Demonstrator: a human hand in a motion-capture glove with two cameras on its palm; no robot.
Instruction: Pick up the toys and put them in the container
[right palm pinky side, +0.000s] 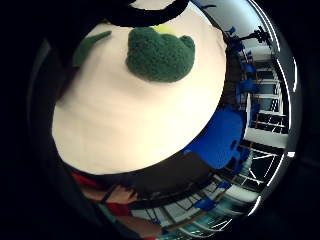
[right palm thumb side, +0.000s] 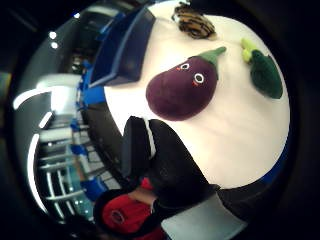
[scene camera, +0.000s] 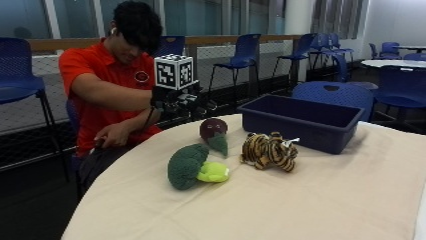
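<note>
Three plush toys lie on the cream-covered round table (scene camera: 319, 200): a purple eggplant (scene camera: 213, 132) (right palm thumb side: 182, 90), a green broccoli (scene camera: 190, 167) (right palm pinky side: 160, 55) (right palm thumb side: 265, 75) and a striped tiger (scene camera: 269, 150) (right palm thumb side: 195, 22). A dark blue container (scene camera: 303, 122) (right palm thumb side: 122, 47) stands behind the tiger, and I see nothing in it. My gloved right hand (scene camera: 176, 102) hovers above the table's edge, just short of the eggplant. Its fingers (right palm thumb side: 160, 160) hang relaxed and hold nothing.
The person sits at the table's far left side, the bare hand (scene camera: 113, 135) low by the lap. Blue chairs (scene camera: 326, 92) stand close behind the container, and more stand along the railing. Bare cloth stretches across the front of the table.
</note>
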